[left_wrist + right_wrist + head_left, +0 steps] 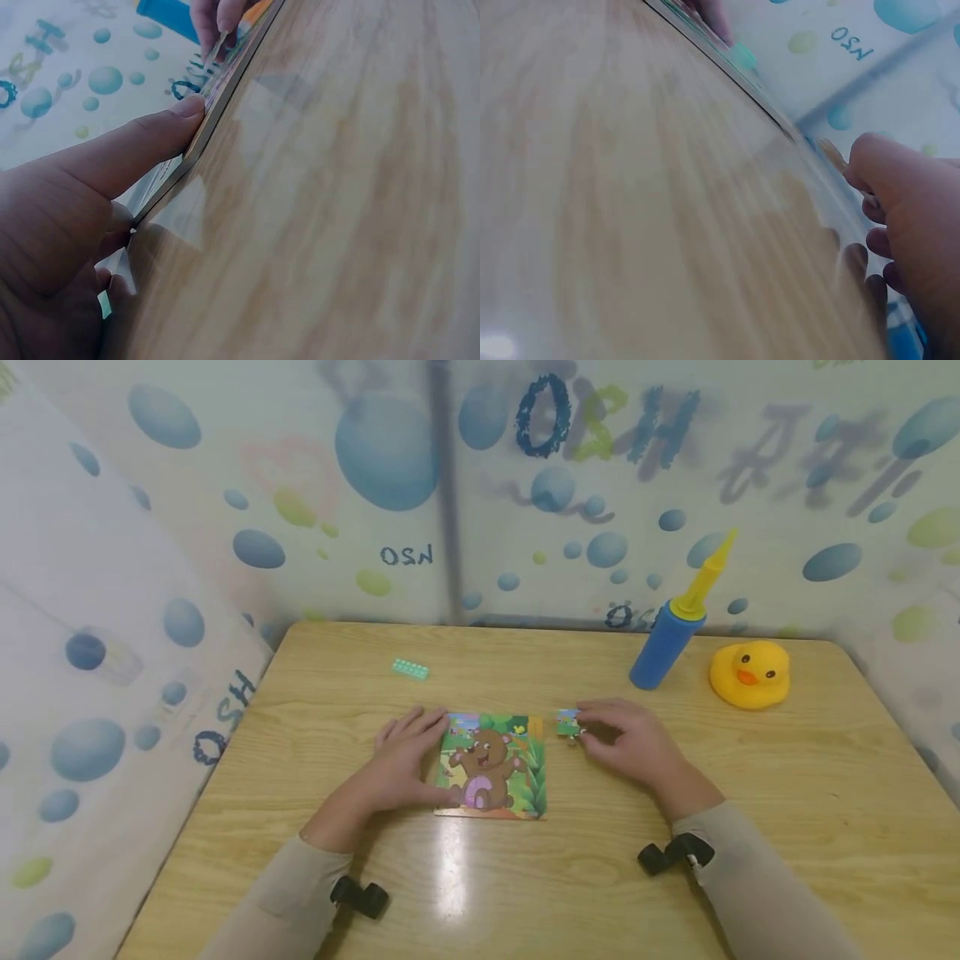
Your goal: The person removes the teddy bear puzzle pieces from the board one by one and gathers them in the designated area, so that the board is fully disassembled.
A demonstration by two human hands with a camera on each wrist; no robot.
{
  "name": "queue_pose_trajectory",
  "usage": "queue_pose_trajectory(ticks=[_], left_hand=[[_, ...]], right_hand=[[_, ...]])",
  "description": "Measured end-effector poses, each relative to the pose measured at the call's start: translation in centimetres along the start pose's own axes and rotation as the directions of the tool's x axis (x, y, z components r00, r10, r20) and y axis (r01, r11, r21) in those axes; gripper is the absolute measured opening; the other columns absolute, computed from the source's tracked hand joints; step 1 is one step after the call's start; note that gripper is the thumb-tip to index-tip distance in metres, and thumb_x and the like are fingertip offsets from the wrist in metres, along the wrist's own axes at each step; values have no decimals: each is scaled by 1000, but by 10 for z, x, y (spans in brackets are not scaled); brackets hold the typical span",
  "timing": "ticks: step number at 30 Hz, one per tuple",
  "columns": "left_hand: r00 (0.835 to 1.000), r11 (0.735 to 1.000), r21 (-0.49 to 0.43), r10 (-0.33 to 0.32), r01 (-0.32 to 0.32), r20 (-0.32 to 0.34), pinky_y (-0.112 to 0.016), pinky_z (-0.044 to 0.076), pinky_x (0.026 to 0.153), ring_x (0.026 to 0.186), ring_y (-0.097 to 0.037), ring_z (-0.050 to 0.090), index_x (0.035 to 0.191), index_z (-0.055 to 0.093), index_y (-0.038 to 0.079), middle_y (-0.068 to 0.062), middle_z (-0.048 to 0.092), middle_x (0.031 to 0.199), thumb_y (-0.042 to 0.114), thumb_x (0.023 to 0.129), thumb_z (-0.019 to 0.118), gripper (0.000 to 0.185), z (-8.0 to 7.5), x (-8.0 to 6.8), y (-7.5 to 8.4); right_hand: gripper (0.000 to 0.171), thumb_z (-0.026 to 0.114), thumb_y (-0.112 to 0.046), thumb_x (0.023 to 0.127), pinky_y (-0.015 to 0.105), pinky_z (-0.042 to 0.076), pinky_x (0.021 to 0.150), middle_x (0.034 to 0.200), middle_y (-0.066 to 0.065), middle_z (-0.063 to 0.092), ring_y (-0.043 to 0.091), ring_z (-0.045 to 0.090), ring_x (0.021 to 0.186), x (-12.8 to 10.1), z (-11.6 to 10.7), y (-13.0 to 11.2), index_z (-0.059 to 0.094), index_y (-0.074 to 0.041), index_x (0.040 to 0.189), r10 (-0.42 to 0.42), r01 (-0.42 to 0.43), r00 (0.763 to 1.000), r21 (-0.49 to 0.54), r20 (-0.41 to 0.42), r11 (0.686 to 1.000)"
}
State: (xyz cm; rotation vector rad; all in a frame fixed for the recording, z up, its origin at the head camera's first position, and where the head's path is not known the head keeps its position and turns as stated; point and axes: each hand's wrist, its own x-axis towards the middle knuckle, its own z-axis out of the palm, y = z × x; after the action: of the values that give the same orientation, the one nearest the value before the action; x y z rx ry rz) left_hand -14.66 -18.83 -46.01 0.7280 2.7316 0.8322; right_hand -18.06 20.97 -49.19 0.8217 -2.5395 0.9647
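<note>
Your left hand (pixel 405 760) is lying on the left edge of the bear puzzle (pixel 495 768), which is sitting flat near the middle of the wooden table (pixel 787 810); the fingers are stretched out fairly straight and the thumb is pressing against the board's edge, as the left wrist view is showing (pixel 112 161). Your right hand (pixel 630 739) is resting just to the right of the puzzle's top right corner, its fingertips curled and pinching a small loose puzzle piece (pixel 567 723) that is lying on the table close beside the board without touching it, as far as the head view is telling. In the right wrist view the curled fingers (pixel 900 195) are closing on the thin piece (pixel 832 154). Farther back, a small mint green brick (pixel 410 669) is sitting to the left, and a blue and yellow hand pump (pixel 675 622) is standing beside a yellow rubber duck (pixel 750 674) to the right.
</note>
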Motion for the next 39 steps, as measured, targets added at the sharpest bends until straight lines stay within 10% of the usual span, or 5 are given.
queue_pose_trajectory(ticks=[39], left_hand=[[1000,1000,3,9,-9,-7,-71,-1,122,161,-46,10,166,35,2,-12,26,175,59,73,94,124,1,1,-2]], right_hand=[[26,81,-11,93,59,49,108,136,10,73,38,62,130,2,-13,6,83,-10,119,11,-2,991,-66,137,998]])
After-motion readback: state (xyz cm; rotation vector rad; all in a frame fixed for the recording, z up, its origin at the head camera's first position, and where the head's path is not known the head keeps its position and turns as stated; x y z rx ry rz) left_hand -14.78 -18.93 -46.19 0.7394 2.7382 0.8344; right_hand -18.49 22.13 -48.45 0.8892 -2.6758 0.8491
